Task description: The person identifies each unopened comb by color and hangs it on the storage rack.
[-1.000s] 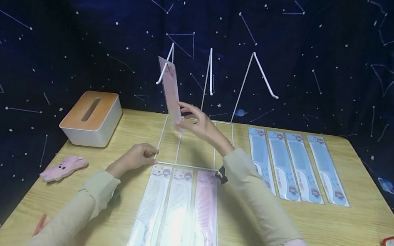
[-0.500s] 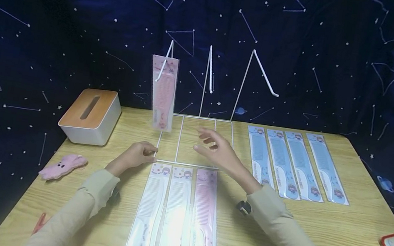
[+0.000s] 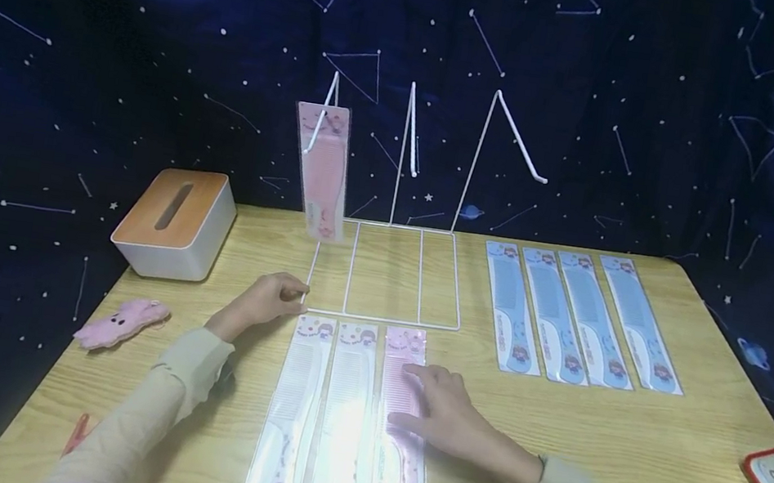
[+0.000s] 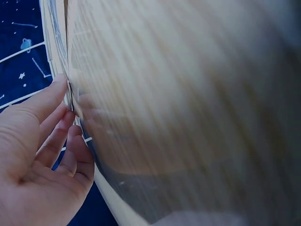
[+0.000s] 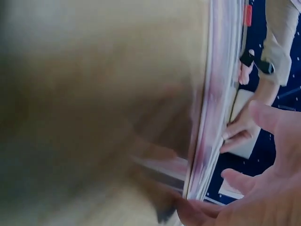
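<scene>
Your right grip (image 3: 441,410) lies open, fingers flat on the pink comb packet (image 3: 401,408).
Its long axis runs away from you; your left grip (image 3: 267,301) pinches the wire rack (image 3: 379,319).

Pink comb in clear packaging (image 3: 401,408) is lying flat on the table, lengthwise, rightmost of three packaged combs in front of the person, cartoon label end pointing toward the wire rack. A second pink packaged comb (image 3: 323,171) is hanging upright from the rack's leftmost hook.
</scene>
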A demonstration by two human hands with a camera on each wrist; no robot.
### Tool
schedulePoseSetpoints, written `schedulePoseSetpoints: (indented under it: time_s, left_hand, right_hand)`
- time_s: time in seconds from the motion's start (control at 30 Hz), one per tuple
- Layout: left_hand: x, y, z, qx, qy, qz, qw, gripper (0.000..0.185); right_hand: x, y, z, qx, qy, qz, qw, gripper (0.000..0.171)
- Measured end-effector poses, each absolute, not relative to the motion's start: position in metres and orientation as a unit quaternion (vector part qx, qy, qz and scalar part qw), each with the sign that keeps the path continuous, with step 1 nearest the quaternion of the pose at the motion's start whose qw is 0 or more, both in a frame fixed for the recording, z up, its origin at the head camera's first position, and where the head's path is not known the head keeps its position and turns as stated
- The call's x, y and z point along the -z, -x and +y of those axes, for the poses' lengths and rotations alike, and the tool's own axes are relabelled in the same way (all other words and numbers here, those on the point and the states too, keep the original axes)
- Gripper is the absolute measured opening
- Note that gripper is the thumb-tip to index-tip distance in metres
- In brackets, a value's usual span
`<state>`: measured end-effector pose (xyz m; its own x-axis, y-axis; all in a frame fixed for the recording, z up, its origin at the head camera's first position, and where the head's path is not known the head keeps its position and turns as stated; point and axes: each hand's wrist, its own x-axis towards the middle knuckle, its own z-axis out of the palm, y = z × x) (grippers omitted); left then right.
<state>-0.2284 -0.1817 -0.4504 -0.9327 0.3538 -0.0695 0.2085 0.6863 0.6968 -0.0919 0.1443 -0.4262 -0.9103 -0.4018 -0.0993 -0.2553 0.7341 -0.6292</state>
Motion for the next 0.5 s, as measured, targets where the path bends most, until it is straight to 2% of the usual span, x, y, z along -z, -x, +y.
schedulePoseSetpoints:
  time_s: [0.3,0.5]
  left_hand:
    - [0.448,0.228,-0.181,-0.363,-0.154,0.913,0.102,0.039]
    - [0.447,0.228,-0.181,-0.357,-0.157,0.915,0.106,0.04]
  right_hand:
    - [0.431,0.079,0.137,0.255,0.175,0.942,0.13,0.082]
    - [0.43,0.079,0.138,0.264,0.156,0.941,0.141,0.078]
